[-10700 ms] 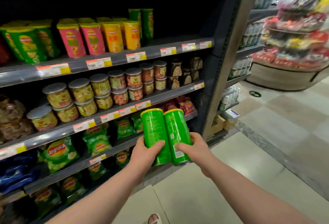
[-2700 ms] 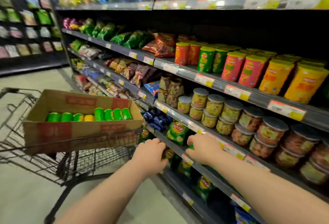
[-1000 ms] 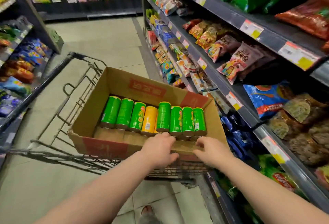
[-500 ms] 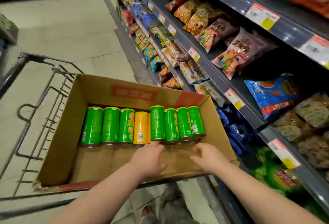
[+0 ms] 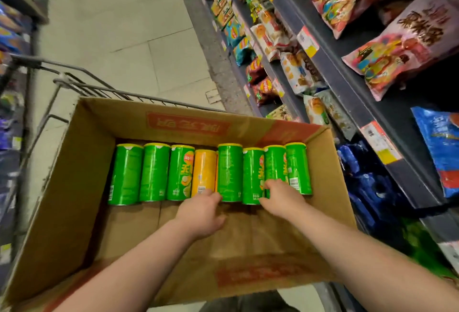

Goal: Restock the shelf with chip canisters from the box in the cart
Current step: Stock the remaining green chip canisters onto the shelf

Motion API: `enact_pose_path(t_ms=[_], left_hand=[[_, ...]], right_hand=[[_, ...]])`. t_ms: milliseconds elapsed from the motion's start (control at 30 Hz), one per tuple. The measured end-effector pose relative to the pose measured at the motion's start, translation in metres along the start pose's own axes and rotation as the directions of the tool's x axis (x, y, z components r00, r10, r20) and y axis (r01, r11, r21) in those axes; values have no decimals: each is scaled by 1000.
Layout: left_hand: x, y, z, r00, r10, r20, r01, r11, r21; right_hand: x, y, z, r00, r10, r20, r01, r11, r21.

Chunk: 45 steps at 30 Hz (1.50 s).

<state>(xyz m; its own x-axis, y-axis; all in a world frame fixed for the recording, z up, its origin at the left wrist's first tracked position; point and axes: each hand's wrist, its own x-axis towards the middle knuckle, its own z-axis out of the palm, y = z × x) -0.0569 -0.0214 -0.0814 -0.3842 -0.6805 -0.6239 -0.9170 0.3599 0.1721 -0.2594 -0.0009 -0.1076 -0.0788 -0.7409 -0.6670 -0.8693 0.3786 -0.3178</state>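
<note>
Lying against fingertips (image 5: 214, 193), apparently: green canisters (image 5: 229, 170).

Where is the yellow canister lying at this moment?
In the head view, the yellow canister lies fourth from the left in the box, between green canisters, just beyond the left hand.

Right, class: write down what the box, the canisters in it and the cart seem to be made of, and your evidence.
Box: cardboard, likely corrugated; matt brown, creased flaps, printed red panels.
Green canisters and the yellow canister: probably card tubes in glossy printed wrap, judging by the sheen; the core is not visible.
Cart: metal wire, grey, thin welded-looking bars.
</note>
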Motion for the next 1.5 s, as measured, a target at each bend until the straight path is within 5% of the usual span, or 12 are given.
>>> enact_pose_path(t_ms=[133,300,533,900,1500], left_hand=[[25,0,3,997,-69,31,71,996,-51],[56,2,3,980,-196,21,192,926,-326],[86,1,12,899,-431,79,327,541,-775],[97,2,23,866,-500,20,366,606,-707],[26,26,8,940,-325,105,240,408,-881]], right_hand=[[26,-3,5,999,29,30,-31,998,56],[44,-10,15,994,109,2,-106,967,230],[52,-20,23,990,127,-67,-96,930,355],[74,-23,43,981,181,68,-188,812,553],[0,2,20,963,267,-31,-199,785,586]])
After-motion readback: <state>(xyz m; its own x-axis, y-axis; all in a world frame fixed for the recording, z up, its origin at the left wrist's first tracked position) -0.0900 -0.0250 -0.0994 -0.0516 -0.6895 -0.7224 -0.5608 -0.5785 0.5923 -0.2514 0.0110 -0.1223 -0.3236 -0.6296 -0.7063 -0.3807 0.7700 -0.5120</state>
